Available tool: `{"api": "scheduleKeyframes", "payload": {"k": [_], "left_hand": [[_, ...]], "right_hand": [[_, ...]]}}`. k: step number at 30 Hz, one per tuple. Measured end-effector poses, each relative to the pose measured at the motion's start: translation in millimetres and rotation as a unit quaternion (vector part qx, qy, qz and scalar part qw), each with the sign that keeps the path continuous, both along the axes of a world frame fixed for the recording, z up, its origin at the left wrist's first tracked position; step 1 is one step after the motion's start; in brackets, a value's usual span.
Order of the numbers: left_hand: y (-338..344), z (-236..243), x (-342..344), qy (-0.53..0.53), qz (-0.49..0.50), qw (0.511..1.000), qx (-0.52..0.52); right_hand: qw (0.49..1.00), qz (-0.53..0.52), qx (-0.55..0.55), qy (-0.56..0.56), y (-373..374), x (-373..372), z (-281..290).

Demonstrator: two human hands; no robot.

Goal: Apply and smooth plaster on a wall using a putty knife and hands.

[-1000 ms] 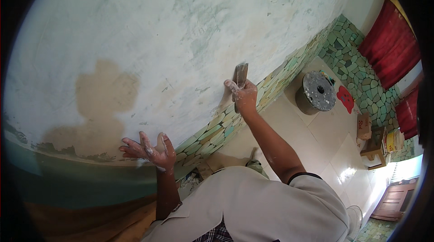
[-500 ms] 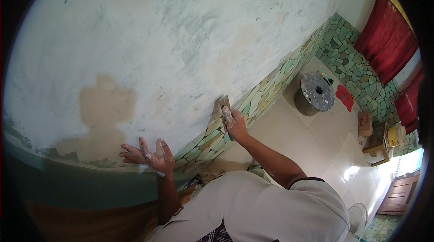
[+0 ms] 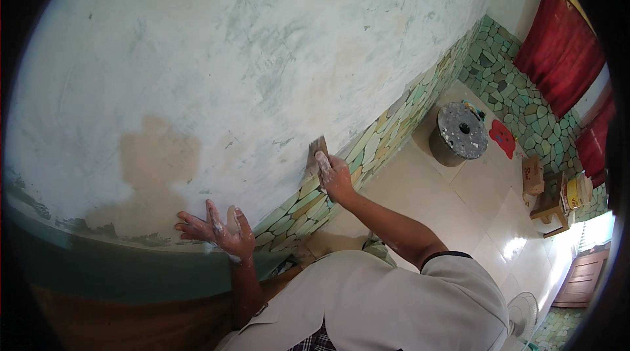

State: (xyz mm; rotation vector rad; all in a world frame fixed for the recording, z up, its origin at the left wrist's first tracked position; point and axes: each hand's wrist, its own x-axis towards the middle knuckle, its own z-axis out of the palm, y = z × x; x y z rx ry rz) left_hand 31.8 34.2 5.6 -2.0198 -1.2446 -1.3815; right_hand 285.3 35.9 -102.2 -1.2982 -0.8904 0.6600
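My right hand [image 3: 336, 179] is closed around a putty knife [image 3: 318, 145], its flat blade against the lower part of the patchy white wall [image 3: 216, 56]. Just below the blade runs a border of green and cream stone tiles [image 3: 367, 144]. White paste coats the fingers of that hand. To the left, my left hand [image 3: 226, 236] is raised near the bottom of the wall, fingers spread apart and smeared with the same paste. No tool shows in it.
A dark bucket with a speckled grey lid [image 3: 461, 131] stands on the tiled floor [image 3: 433, 200] to the right. Beyond it are a red mat [image 3: 502, 139], a cardboard box [image 3: 533, 175] and a wooden stool [image 3: 551, 210]. A fan [image 3: 524, 315] is at lower right; red curtains [image 3: 561, 49] hang behind.
My right hand and the putty knife have shifted slightly left along the wall, and the blade has tilted. My left hand stays spread in nearly the same place.
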Motion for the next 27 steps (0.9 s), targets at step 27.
{"api": "scheduleKeyframes", "payload": {"k": [27], "left_hand": [[9.8, 47.3, -18.9, -0.023, -0.005, 0.992, 0.122]], "right_hand": [[1.0, 0.018, 0.0, 0.018, 3.0, -3.4, 62.4]]}}
